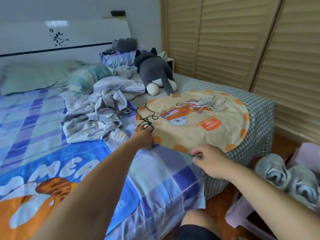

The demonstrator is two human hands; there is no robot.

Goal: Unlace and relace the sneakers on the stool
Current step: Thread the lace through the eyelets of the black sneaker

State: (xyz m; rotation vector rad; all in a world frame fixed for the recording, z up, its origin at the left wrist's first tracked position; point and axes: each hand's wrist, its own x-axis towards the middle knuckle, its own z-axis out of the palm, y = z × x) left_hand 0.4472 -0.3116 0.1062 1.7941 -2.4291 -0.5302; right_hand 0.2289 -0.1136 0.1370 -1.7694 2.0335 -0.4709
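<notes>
- Left hand (142,135) reaches out over the bed, my fingers curled round one end of a black lace (147,121) at the near-left edge of the round mat (207,135).
- From that hand the black lace runs up in loose loops and squiggles across the left rim of the mat.
- My right hand (210,159) hangs over the near edge of the mat, thumb and fingertips pinching something small and dark; it looks like a lace tip, but it is too small for me to be sure.
- My two hands are apart, left one farther out, right one closer to me.
- The mat is tan with orange spots round the rim and a cartoon print in the middle; it lies flat on the checked sheet (256,104) at the corner of the bed.
- A tangle of white laces (210,103) sits on the far side of the mat, well apart from both hands.
- The sneakers (287,179), a grey pair, stand side by side on the stool (242,212) at my right, beside the bed; their eyelets look bare of laces.
- A grey plush cat (155,73) lies beyond the mat, its tail touching the far rim.
- Crumpled bedding (103,108) is heaped left of the mat.
- My knee (194,220) shows at the bottom.
</notes>
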